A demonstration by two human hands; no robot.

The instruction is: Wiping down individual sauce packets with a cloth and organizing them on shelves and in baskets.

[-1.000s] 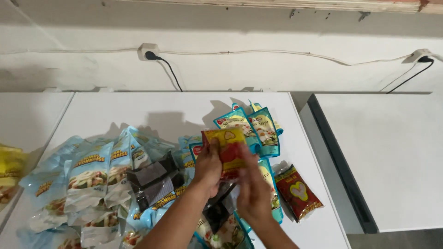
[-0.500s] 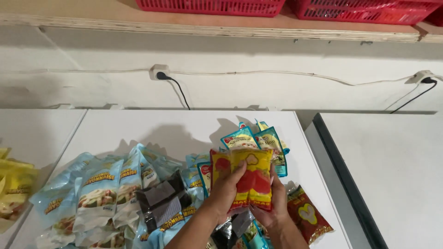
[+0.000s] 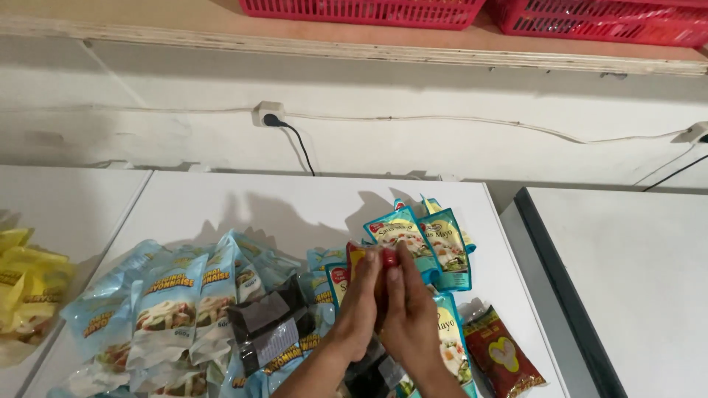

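Note:
My left hand [image 3: 359,306] and my right hand [image 3: 408,317] are pressed together, palms facing, over the white table [image 3: 295,210]. Between them they hold a red and yellow sauce pouch [image 3: 369,256]; only its top edge shows above my fingers. Just beyond my fingertips lie two teal sauce pouches [image 3: 424,239]. A pile of light blue pouches [image 3: 177,302] and a dark pouch [image 3: 267,324] lie to the left of my hands. A dark red pouch [image 3: 503,357] lies to the right.
Yellow packets [image 3: 22,284] sit on a second white surface at far left. Another white table with a dark edge [image 3: 634,265] stands at right. A socket with a black plug [image 3: 269,116] is on the wall; red baskets [image 3: 369,11] rest on the shelf above.
The pouch was held face-on and spread between both hands; now my hands have closed flat around it, hiding most of it. The view has tilted up towards the wall and shelf.

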